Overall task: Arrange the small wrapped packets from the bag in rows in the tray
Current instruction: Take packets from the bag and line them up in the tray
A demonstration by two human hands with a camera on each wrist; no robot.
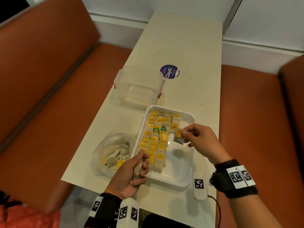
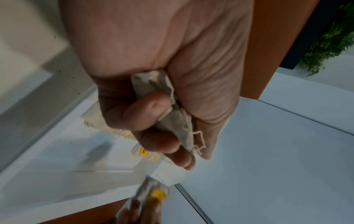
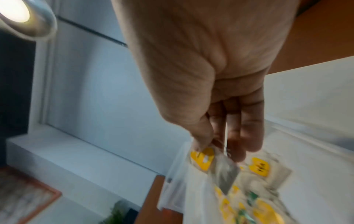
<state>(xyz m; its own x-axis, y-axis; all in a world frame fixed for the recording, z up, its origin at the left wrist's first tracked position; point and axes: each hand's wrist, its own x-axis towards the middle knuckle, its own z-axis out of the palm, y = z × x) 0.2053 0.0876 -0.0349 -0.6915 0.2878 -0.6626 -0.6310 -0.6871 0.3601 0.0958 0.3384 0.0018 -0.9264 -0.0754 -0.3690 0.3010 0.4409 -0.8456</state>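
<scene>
Right hand [image 1: 199,139] pinches one tea bag [image 1: 179,137] (fingers clamped on its top) just beside the short third row's end in the tray [image 1: 177,180]; left hand [image 1: 131,175] clutches spare tea bags [image 2: 172,115].

Left hand [image 1: 130,173]: palm turned up, fingers [image 2: 141,112] curled into a loose fist round a crumpled bundle of packets [image 2: 172,115]; thumb lying along the top, pointing forward.
Left wrist: wrapped in a black band carrying white marker blocks; thin orange thread just above the band.
Right hand [image 1: 199,139]: raised, back of the hand up, reaching forward and to the left; thumb and forefinger pinching one packet [image 1: 179,137] by its top edge, the packet hanging below; other fingers loosely bent beneath.
Right wrist: black band with white marker blocks, thin cable trailing from it.
</scene>
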